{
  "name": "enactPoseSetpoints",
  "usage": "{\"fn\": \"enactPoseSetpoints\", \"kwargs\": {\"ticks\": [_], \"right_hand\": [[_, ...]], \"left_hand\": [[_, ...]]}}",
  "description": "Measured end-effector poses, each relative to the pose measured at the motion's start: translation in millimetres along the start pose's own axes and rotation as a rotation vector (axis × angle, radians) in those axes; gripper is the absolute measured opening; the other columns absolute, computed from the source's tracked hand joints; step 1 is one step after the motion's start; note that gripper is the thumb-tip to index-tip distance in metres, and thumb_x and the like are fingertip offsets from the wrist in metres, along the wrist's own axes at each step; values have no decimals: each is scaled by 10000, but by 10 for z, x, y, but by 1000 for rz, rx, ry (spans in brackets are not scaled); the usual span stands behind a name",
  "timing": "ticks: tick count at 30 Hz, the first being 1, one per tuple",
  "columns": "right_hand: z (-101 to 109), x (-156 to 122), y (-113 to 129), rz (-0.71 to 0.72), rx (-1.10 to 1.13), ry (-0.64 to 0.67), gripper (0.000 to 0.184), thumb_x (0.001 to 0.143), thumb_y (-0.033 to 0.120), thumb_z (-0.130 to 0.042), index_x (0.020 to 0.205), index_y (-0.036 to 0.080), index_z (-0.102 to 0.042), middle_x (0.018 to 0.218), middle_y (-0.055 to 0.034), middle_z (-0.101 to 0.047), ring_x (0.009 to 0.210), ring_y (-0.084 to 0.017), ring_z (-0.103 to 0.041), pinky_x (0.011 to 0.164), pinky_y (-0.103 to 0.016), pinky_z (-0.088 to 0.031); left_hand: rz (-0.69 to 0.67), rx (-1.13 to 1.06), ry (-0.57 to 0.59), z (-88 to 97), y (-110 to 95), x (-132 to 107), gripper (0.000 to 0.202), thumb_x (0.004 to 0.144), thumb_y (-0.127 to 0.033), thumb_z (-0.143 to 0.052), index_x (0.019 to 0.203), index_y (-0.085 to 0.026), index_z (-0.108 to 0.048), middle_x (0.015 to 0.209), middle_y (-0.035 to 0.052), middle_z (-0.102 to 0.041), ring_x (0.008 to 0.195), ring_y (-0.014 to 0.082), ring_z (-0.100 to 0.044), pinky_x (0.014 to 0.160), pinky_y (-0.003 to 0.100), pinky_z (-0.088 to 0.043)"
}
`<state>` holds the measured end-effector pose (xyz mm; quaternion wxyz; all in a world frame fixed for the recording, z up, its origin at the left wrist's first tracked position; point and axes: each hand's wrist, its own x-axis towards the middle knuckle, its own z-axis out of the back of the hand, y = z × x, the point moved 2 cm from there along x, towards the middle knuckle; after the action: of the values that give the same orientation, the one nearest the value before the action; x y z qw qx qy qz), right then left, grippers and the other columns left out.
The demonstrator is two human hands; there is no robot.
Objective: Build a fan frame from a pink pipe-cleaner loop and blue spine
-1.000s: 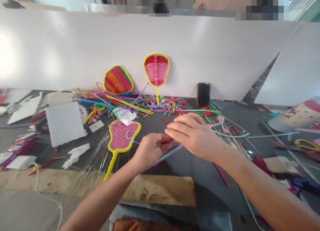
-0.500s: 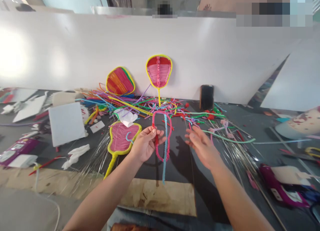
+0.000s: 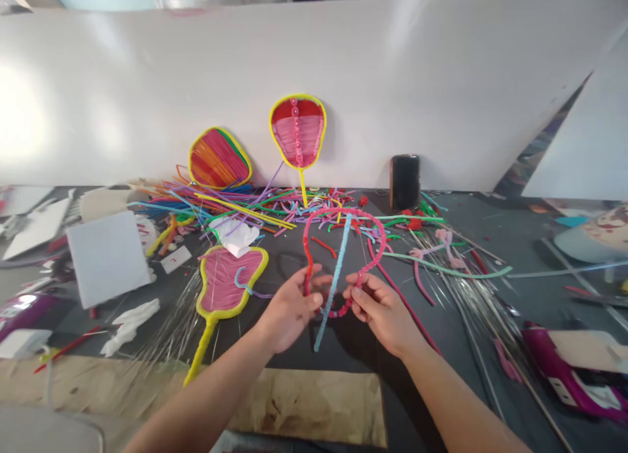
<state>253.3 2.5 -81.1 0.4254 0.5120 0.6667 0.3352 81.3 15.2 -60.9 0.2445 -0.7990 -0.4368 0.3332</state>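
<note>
Held up over the dark table is a twisted pink-and-red pipe-cleaner loop (image 3: 381,234), wide at the top and narrower below. A light blue pipe cleaner (image 3: 338,270) runs from its top edge down through the middle and past the bottom. My left hand (image 3: 287,312) grips the loop's lower left side, near a bright red stretch. On the lower right side, my right hand (image 3: 385,309) pinches the pink strand between thumb and fingers. Left of my hands lies a yellow-rimmed pink fan (image 3: 228,279) with a blue curl on it.
A red-and-pink fan (image 3: 298,132) and an orange-red fan (image 3: 220,157) lean at the white board. Loose pipe cleaners (image 3: 245,207) are heaped below them. A phone (image 3: 405,183) stands at right, wires (image 3: 471,315) in front. Purple tools (image 3: 564,374) lie at both sides.
My right hand has come in from the right and closed on the loop. The loop has widened from a narrow oval, and the blue pipe cleaner now slants. The view has shifted slightly.
</note>
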Motion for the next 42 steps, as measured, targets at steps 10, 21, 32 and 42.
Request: {"fn": "enactPoseSetpoints", "kwargs": {"ticks": [10,21,32,42], "right_hand": [[68,30,115,-8,77,-37,317,723,372,-748,984,199,-694,817,-52,-669,518,-67,-459,451,-223,-308],[139,102,118,46,205,-167,231,646,287,-809,797,199,-658,751,-4,-647,484,-53,-454,417,-190,-309],[204,125,147,29,286,-214,285,696,387,-765,900,213,-668,790,-14,-672,508,-57,-478,446,-186,-356],[281,147,158,159,154,-311,315,703,361,-757,959,250,-611,1001,-14,-605,639,-89,-525,544,-227,-442]], "left_hand": [[285,109,-44,5,273,-56,312,661,-228,-800,901,-137,-624,757,35,-681,694,171,-694,661,297,-569],[401,68,7,-17,332,-89,239,705,-197,-757,873,-126,-603,834,60,-691,646,143,-685,586,255,-585],[389,94,-27,-30,298,-82,288,663,-221,-794,839,-131,-584,840,67,-694,655,149,-682,570,247,-567],[325,207,-73,-39,324,-74,373,617,-309,-830,818,-143,-563,682,25,-682,630,148,-679,612,263,-571]]}}
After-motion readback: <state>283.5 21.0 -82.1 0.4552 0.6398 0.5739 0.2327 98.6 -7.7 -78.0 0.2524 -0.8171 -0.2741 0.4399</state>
